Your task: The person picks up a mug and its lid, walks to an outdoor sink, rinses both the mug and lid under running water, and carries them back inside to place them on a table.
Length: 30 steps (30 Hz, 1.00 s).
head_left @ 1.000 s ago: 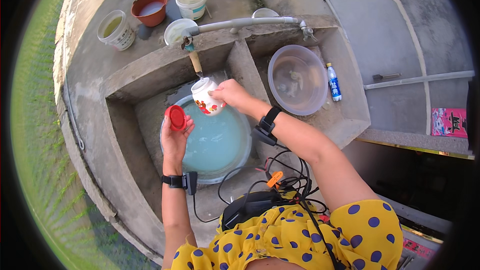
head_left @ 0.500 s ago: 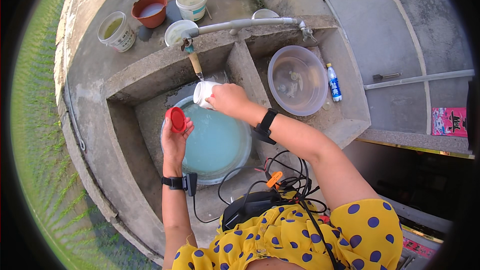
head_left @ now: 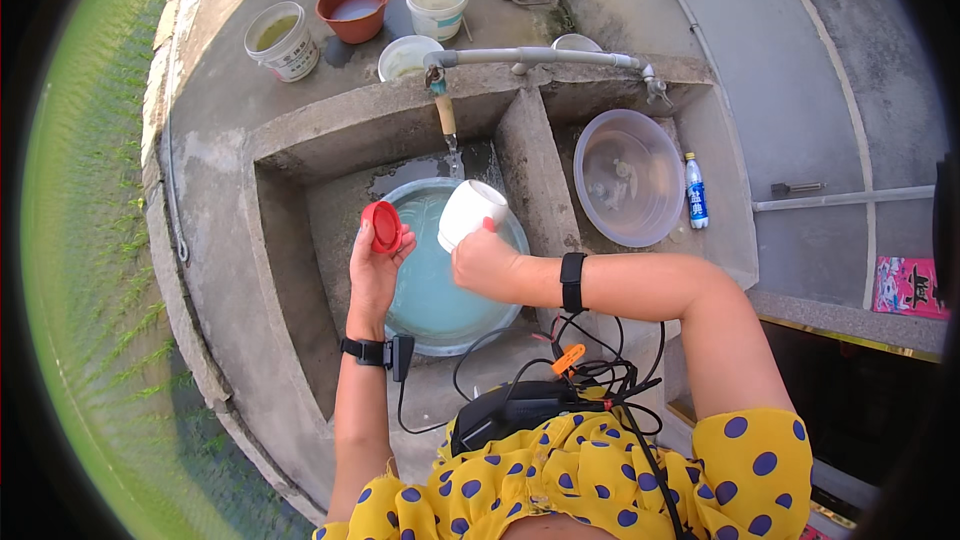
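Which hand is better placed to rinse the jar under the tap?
Probably the right hand: it holds the jar, close to the running water. The left hand is busy with the red lid.

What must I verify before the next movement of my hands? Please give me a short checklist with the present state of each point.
1. Red lid secure in the left hand: ok, held between thumb and fingers.
2. White jar secure in the right hand: ok, held tilted.
3. Jar above the light-blue basin: ok, as seen from the head view.
4. Water off at the tan tap spout: not ok, water is running.
5. Jar empty: cannot tell, its inside does not show clearly.
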{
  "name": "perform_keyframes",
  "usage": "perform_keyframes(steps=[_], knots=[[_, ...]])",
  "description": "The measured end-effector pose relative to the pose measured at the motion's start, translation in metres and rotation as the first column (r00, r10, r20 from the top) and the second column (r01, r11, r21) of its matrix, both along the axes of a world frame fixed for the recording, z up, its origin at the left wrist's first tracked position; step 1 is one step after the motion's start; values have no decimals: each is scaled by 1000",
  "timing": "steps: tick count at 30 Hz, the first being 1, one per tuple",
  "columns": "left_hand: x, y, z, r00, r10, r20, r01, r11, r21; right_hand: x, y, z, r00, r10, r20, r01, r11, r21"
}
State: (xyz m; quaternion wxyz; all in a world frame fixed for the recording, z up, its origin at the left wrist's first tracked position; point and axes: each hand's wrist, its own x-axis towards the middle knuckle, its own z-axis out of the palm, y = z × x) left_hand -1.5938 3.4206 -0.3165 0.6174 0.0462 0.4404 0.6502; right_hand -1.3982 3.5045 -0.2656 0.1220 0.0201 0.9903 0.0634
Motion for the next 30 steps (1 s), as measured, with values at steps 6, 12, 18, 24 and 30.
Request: perform_keyframes(steps=[6, 12, 18, 24, 30], knots=[[-10, -14, 8, 998, 67, 4, -67, 998, -2, -1, 21, 3, 985, -110, -131, 103, 993, -54], [-29, -32, 13, 983, 181, 24, -181, 983, 36, -25, 59, 49, 783, -597, -176, 398, 698, -595], [-37, -37, 24, 967, 251, 38, -252, 967, 26, -65, 114, 55, 756, -609, -239, 214, 576, -789], [-45, -49, 13, 966, 255, 45, -255, 967, -5, -105, 145, 46, 628, -777, 33, 95, 35, -995], [-44, -49, 8, 968, 243, 63, -243, 970, -9, -110, 178, 36, 591, -800, 105, 201, 20, -979]])
